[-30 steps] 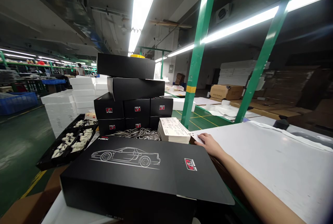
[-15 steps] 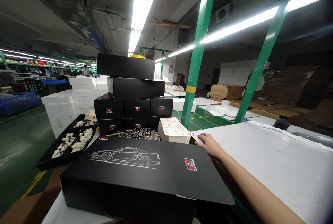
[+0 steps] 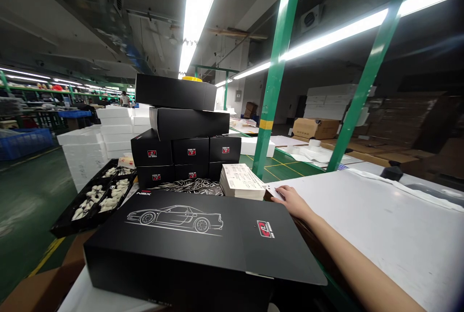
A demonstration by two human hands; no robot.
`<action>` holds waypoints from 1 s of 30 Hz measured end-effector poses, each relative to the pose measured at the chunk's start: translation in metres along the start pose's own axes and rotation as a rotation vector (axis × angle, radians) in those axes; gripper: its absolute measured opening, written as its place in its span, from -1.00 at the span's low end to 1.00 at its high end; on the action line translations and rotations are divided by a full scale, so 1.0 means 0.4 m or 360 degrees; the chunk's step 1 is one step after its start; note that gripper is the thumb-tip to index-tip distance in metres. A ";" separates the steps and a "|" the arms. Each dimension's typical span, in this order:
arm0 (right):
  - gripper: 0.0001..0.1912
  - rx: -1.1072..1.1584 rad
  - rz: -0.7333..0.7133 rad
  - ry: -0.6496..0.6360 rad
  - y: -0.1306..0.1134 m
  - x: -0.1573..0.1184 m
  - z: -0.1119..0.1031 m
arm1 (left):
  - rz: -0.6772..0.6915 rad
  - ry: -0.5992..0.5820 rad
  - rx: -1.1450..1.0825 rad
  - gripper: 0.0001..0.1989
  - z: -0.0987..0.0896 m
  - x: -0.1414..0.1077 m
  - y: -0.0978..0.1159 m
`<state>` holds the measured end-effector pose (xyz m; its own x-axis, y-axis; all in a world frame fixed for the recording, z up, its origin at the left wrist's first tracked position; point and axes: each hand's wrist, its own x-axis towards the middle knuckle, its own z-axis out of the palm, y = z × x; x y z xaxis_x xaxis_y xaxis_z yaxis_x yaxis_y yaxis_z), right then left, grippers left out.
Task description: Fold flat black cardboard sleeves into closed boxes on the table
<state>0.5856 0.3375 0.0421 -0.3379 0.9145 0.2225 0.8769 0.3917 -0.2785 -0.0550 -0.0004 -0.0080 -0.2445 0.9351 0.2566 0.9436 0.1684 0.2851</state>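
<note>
My right hand (image 3: 291, 201) reaches in from the lower right, just past the far right corner of a large black box (image 3: 217, 246). Its fingers are stretched forward and touch a small white piece (image 3: 270, 189) at the edge of the white tabletop; whether they grip it I cannot tell. The black box lies flat in front of me, with a white line drawing of a car, "NSX" lettering and a red and white logo on its lid. Beyond it, left of my hand, stands a stack of printed leaflets (image 3: 242, 181). My left hand is out of sight.
Several black boxes (image 3: 190, 152) are piled behind the leaflets, beside a heap of dark and white strips (image 3: 194, 187). A black tray (image 3: 60, 229) of small white parts sits left. Green posts (image 3: 267, 123) rise by the white tabletop (image 3: 391, 225). White foam boxes (image 3: 83, 157) stand farther left.
My right hand and the boxes stay where they were. Only a distant person at the back left has shifted slightly to the right.
</note>
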 end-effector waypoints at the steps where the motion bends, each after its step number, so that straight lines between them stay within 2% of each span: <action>1: -0.47 -0.0002 0.0000 0.0000 -0.001 0.000 -0.001 | -0.0006 0.0012 0.0009 -0.50 -0.001 -0.001 0.004; 12: -0.55 0.0008 -0.0019 0.0036 -0.001 -0.001 -0.001 | -0.0035 0.0062 0.0057 -0.47 -0.004 -0.008 0.034; 20: -0.56 0.0011 -0.0011 0.0039 -0.001 0.000 -0.001 | 0.0063 0.0058 0.0082 -0.47 -0.003 -0.003 0.014; 30: -0.56 0.0025 -0.0017 0.0028 -0.010 -0.005 -0.009 | 0.0036 0.0076 0.0071 -0.50 0.005 0.002 -0.006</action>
<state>0.5840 0.3336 0.0459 -0.3413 0.9083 0.2417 0.8676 0.4034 -0.2907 -0.0569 0.0004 -0.0103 -0.2324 0.9231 0.3064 0.9577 0.1622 0.2375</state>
